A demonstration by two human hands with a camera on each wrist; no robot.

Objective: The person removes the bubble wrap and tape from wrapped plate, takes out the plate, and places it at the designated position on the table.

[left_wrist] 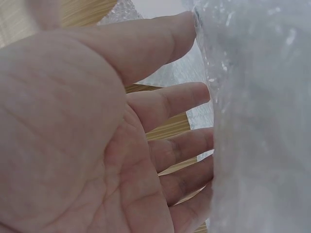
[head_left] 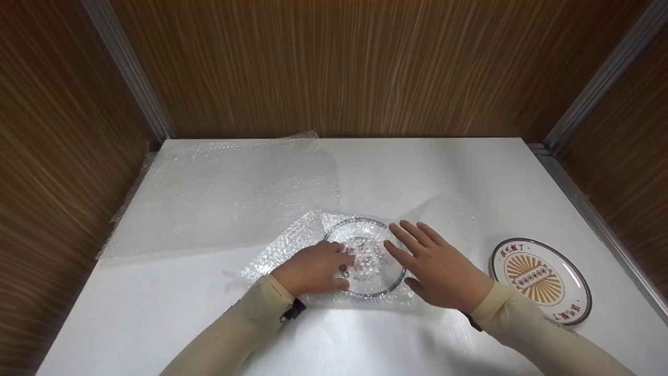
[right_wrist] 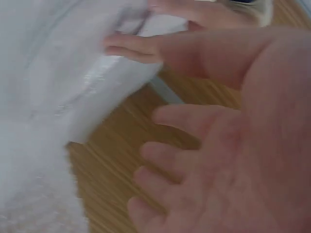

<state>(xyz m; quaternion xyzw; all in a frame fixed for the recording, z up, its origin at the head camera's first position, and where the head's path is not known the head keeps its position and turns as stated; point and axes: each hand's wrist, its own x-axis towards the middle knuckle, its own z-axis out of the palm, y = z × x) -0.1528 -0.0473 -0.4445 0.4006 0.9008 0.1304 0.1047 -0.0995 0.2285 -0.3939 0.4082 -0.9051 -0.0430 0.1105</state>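
A round plate (head_left: pixel 370 266) with a dark rim lies on the table in the middle of the head view, covered by clear bubble wrap (head_left: pixel 287 245). My left hand (head_left: pixel 315 269) rests on the wrap over the plate's left part. In the left wrist view its extended fingertips (left_wrist: pixel 199 92) touch the film. Over the plate's right edge is my right hand (head_left: pixel 443 269), fingers spread and straight, holding nothing. Seen from the right wrist, the right hand (right_wrist: pixel 209 160) is beside the wrap (right_wrist: pixel 48 87), its fingers apart from it.
A large sheet of bubble wrap (head_left: pixel 224 193) is spread over the table's back left. Another plate (head_left: pixel 535 279), with a sunburst print and red lettering, lies at the right, partly behind the right sleeve. Wood-grain panels (head_left: pixel 334 68) enclose the white table (head_left: pixel 428 167) at the back and sides.
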